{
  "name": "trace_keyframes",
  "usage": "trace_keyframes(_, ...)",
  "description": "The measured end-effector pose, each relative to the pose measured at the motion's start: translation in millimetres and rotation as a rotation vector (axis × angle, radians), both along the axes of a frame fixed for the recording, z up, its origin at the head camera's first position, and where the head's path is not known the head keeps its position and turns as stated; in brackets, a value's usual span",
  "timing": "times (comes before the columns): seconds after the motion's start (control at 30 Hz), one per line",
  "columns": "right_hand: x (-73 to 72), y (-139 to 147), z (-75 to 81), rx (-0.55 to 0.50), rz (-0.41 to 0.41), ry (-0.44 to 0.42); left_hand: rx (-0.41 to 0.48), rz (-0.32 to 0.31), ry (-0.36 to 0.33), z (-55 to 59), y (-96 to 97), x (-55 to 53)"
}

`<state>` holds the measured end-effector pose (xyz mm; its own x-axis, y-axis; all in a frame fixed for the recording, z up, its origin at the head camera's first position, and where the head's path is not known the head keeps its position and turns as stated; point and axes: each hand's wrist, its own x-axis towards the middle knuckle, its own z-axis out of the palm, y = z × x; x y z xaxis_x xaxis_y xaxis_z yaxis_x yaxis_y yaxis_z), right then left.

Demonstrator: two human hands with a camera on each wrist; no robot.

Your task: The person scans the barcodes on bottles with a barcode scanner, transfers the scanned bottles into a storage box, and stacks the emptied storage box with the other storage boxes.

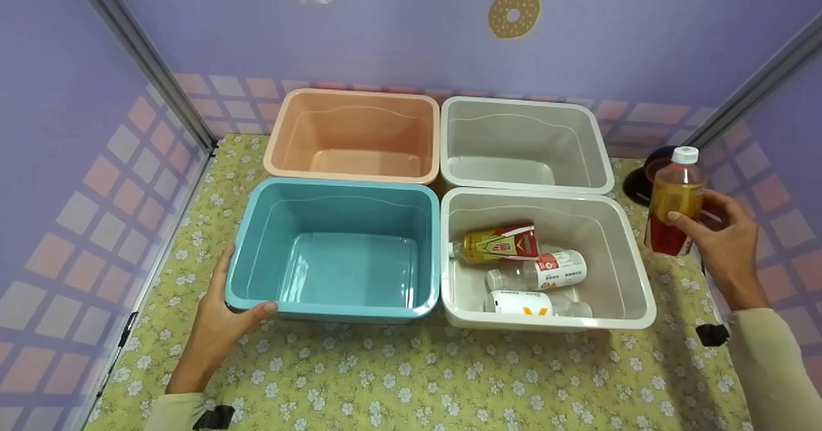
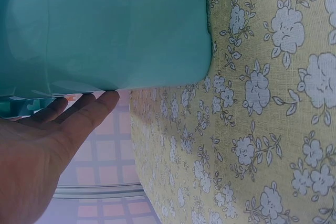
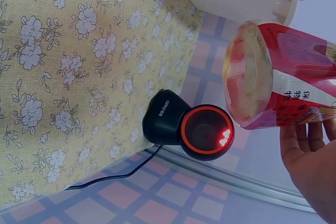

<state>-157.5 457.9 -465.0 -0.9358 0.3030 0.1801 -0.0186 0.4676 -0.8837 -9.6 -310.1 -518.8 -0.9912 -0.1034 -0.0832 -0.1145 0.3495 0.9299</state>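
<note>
**Holding a red-labelled bottle (image 1: 674, 194) to the right of the cream bin (image 1: 546, 322)**

The right hand (image 1: 731, 233) is clamped on the bottle, thumb across its front and fingers going round behind. The bottle sits at the fingertips, on the side of the hand nearer the cream bin. It is roughly upright, its white cap (image 1: 685, 155) on top, and the right wrist view shows its base clear of the flowered tablecloth (image 1: 385, 373).

Left of the cream bin stands the blue bin (image 1: 347, 267), with nothing in it. The left hand (image 1: 219, 325) rests at the blue bin's near corner farthest from the cream bin; its thumb is spread apart from its straight fingers, which touch the outer wall.

Inside the cream bin, three bottles lie on their sides: a yellow-and-red bottle (image 1: 491, 246) at the back, a clear bottle with a red-and-white label (image 1: 557, 270) in the middle, and a white-labelled bottle (image 1: 521, 302) nearest the front.

Directly behind the cream bin is the grey bin (image 1: 526, 139); behind and to its left is the peach bin (image 1: 359, 137). Beyond its far right corner stands a black device (image 3: 165, 119) with glowing red lights.
</note>
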Motion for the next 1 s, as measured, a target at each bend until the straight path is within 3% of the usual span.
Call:
trace_keyframes(0.6, -6.1, -6.4, 7.4, 0.002, 0.009, -0.005, -0.005, 0.0, 0.009, 0.5, 0.1, 0.1)
trace_keyframes(1.0, -6.4, -8.4, 7.4, 0.058, 0.021, -0.003, -0.013, 0.012, 0.001, -0.6, 0.9, -0.4)
